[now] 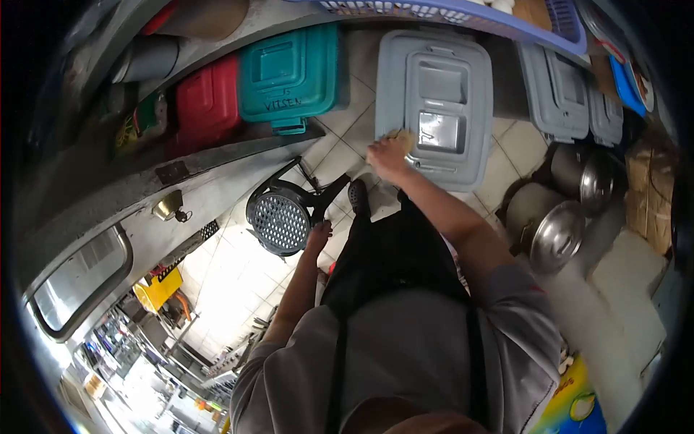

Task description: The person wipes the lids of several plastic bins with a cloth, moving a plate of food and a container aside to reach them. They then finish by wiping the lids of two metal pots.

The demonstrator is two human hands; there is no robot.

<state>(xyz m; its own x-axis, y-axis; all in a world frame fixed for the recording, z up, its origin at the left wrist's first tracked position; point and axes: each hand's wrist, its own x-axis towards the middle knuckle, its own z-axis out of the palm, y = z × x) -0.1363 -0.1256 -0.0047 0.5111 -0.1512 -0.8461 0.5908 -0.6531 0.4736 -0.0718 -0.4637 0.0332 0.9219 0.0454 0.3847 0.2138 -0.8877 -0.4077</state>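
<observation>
My right hand (387, 157) reaches forward and down, pressing a yellowish sponge (401, 136) against the lid of a grey plastic bin (441, 79) that stands on the tiled floor. My left hand (318, 234) hangs lower, with fingers curled against the rim of a black fan (278, 220) with a round grille. Whether it grips the fan I cannot tell. My dark apron and a black shoe (357, 195) show between the two hands.
A teal bin (289, 72) and a red bin (207, 101) sit under a steel counter (144, 188) on the left. More grey bins (557, 94) and steel pots (557, 235) stand on the right. A lavender basket (463, 14) is at the top.
</observation>
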